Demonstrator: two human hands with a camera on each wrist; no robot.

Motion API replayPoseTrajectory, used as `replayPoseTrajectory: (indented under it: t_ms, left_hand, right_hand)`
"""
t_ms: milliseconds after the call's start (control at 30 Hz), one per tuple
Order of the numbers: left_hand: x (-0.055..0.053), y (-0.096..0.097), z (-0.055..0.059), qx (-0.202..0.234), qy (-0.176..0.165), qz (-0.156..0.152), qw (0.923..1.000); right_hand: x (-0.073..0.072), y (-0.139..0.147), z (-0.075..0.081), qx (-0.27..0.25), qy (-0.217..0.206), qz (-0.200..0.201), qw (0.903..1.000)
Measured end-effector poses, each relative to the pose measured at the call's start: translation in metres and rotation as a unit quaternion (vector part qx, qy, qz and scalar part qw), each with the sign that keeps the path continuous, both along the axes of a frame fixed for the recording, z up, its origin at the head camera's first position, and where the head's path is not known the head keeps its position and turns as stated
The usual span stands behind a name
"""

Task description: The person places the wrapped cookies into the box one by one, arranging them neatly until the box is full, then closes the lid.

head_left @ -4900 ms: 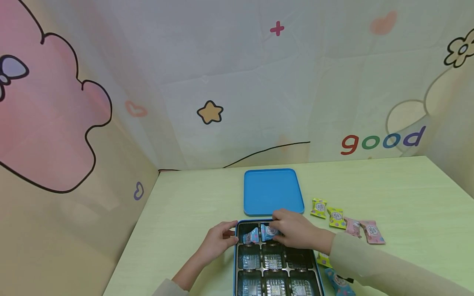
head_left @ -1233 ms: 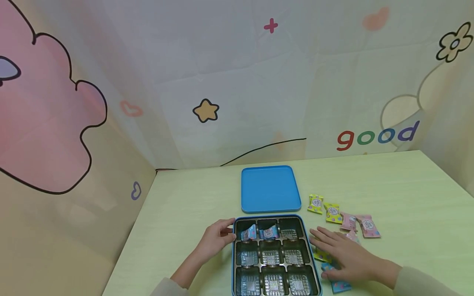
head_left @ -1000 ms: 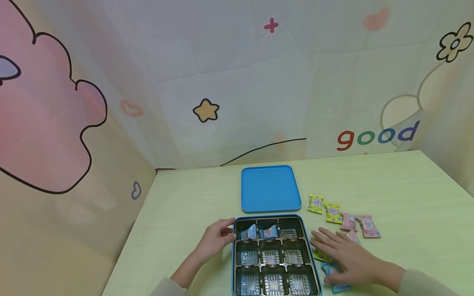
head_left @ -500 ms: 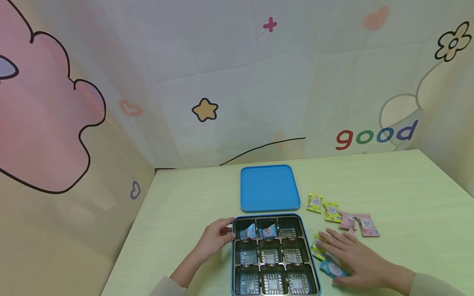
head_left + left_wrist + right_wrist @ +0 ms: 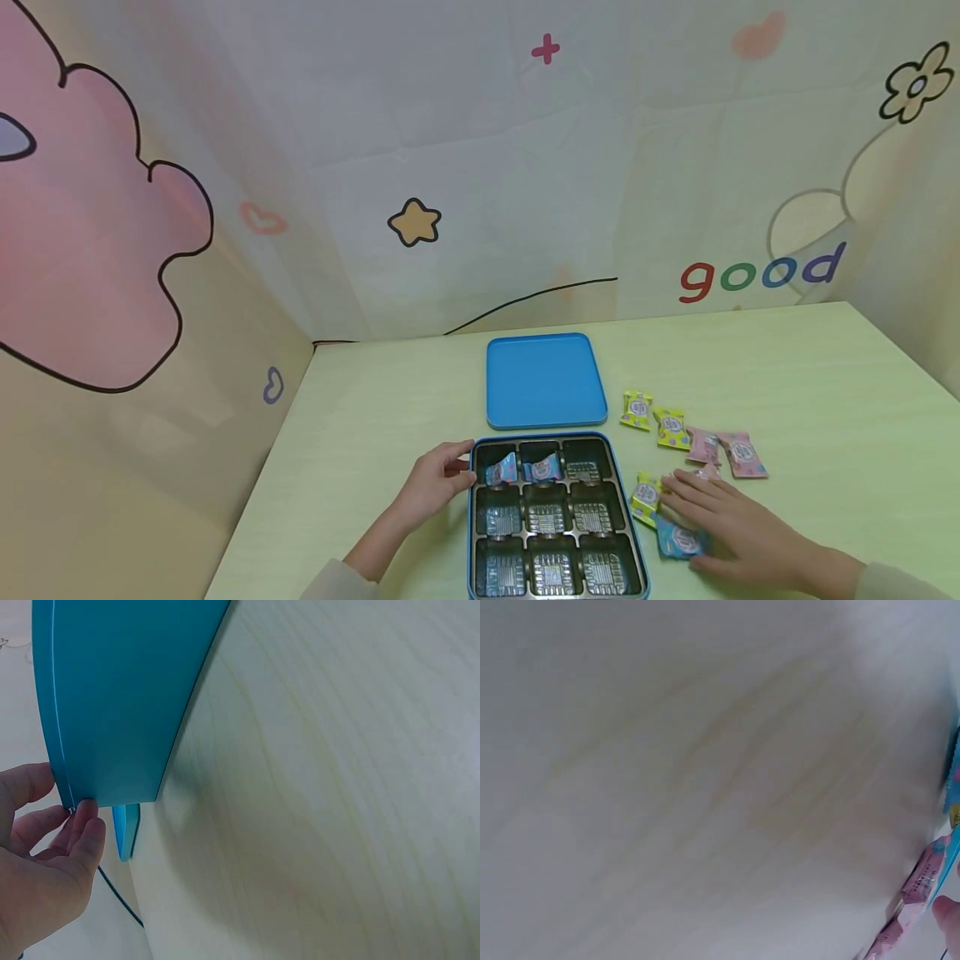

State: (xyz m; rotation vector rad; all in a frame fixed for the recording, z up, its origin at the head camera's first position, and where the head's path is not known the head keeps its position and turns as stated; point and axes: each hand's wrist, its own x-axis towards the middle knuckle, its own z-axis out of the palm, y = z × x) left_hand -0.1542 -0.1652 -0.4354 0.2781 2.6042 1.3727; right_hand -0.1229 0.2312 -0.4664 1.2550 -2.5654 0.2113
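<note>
on my remote head feed i see the left hand (image 5: 433,483) gripping the compartment box (image 5: 546,518) at its ten o'clock, the right hand (image 5: 742,529) partly covering a blue packet (image 5: 678,542) at three o'clock, a blue lid (image 5: 546,382) at twelve, and pink packets (image 5: 742,455) near two.

Left hand (image 5: 435,483), fingers (image 5: 452,451) curved; right hand (image 5: 738,525) palm down, fingers extended.
</note>
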Motion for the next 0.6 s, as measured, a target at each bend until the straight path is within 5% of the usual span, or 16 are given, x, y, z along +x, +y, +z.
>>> replayPoseTrajectory:
  t_ms: [200,500,600]
  left_hand:
    - [-0.0004,-0.0004,0.0005,-0.002,-0.001,0.0,1.0]
    - [0.0014,0.0006,0.0023,-0.002,0.003,0.0,1.0]
    - [0.0023,0.0008,0.0035,0.001,0.001,0.0,1.0]
  right_hand:
    - [0.0004,0.0011,-0.002,-0.028,0.01,0.014,0.9995]
    - [0.0009,0.0007,-0.0014,-0.019,-0.044,-0.005,0.9988]
    - [-0.0006,-0.0003,-0.0025,-0.037,-0.023,0.0,0.9991]
